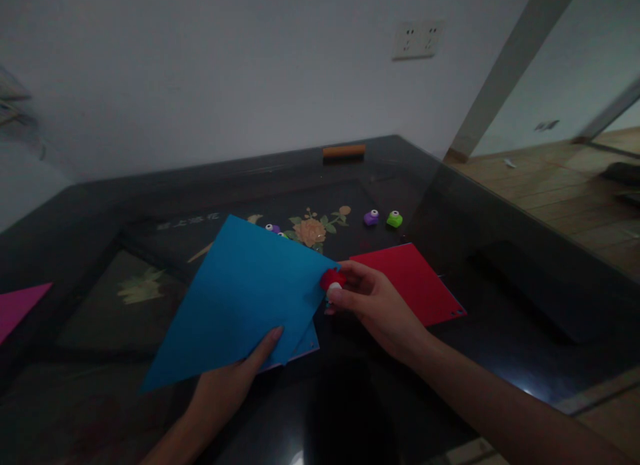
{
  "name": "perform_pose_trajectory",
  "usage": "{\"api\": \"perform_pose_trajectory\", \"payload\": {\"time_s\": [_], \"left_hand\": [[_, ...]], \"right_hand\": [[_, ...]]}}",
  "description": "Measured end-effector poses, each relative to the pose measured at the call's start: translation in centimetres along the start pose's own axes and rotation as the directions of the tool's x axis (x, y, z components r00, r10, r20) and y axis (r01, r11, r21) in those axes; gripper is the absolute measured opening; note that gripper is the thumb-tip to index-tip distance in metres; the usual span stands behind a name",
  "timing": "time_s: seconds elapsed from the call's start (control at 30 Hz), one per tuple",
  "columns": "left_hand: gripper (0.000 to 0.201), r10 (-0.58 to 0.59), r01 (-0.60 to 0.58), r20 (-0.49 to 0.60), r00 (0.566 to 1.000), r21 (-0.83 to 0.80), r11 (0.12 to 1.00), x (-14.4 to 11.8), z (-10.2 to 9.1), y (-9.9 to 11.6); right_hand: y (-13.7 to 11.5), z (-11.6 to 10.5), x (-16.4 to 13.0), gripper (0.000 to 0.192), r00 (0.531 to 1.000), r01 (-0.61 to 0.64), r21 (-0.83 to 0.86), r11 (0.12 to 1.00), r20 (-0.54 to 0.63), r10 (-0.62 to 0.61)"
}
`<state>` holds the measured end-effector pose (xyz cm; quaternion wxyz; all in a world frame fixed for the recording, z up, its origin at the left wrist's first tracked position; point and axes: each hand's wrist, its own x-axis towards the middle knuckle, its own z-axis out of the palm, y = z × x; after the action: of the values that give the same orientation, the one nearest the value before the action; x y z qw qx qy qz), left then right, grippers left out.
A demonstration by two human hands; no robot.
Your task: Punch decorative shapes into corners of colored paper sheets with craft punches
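My left hand point(235, 378) grips a blue paper sheet point(240, 298) along its lower edge, thumb on top, the other fingers hidden below. The sheet is lifted and tilted over the table. My right hand point(377, 305) pinches a small red gadget with a round white part point(332, 280) at the sheet's right corner. Whether the corner sits inside it, I cannot tell. Part of another blue sheet point(306, 343) with a small hole shows beneath. Behind my right hand lies a red paper sheet point(420, 285) with small holes at its lower right corner.
A purple one-eyed gadget point(371, 218) and a green one point(395, 219) stand farther back; others are partly hidden behind the blue sheet. A pink sheet point(20, 306) lies at far left. An orange-brown cylinder point(344, 151) rests at the back of the dark glossy table point(400, 171). A dark flat object point(535, 288) is at right.
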<state>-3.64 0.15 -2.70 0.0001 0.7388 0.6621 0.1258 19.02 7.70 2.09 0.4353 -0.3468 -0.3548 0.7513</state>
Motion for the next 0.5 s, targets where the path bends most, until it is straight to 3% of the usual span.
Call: {"api": "perform_pose_trajectory", "payload": {"time_s": [0.3,0.5], "left_hand": [[0.037,0.008,-0.018,0.075,0.997,0.136,0.990,-0.5,0.9,-1.3],[0.039,-0.024,0.019,0.068,0.997,0.069,0.997,-0.3,0.6,-0.9]], "right_hand": [[0.1,-0.2,0.0,0.033,1.000,0.003,0.020,1.000,0.005,-0.003],[0.1,-0.1,0.1,0.033,1.000,0.012,0.032,0.999,-0.003,-0.012]]}}
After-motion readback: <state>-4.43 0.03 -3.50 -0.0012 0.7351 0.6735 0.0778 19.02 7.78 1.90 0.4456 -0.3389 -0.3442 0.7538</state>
